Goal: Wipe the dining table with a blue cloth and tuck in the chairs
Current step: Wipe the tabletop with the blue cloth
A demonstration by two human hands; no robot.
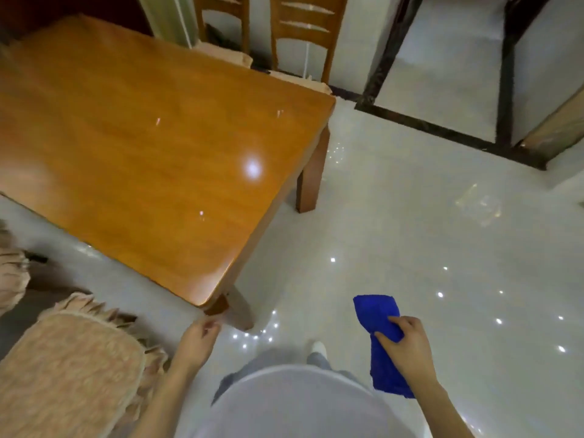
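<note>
Your right hand (407,343): fingers and thumb pinch the blue cloth (376,314) round its middle.
Blue cloth: hangs folded over the floor (410,232), off to the right of the worktop (142,137).
Your left hand (196,339): loosely curled, holding nothing, just beside the worktop's near corner.
Near chair (69,368): cushioned seat at your left, standing apart from the worktop.
Far chairs (303,33): two, seats close to the far edge.
</note>
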